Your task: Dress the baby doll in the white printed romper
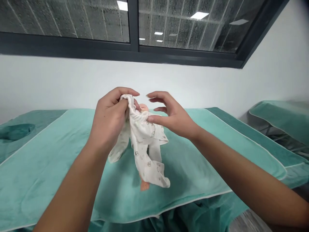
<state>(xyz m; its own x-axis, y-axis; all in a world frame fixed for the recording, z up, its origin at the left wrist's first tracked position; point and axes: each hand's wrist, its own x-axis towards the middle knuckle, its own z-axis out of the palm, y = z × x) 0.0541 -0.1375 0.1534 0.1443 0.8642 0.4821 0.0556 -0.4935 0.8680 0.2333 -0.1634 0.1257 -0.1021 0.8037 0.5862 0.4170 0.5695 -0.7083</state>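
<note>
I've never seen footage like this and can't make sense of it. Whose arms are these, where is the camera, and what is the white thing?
There is no machine here. Both bare arms belong to one person who wears a camera on the head, so this single picture looks forward and down at their own hands.

The left hand is closed around the top of a white baby garment with a small print, which hangs down from it. The right hand is open with its fingers spread, and its thumb touches the cloth.

Behind the garment a doll shows only in part: a bit of head and one foot. Underneath lies a teal towel with a white edge, spread over a padded bed. A second bed stands at the right, and a dark window runs above.
</note>
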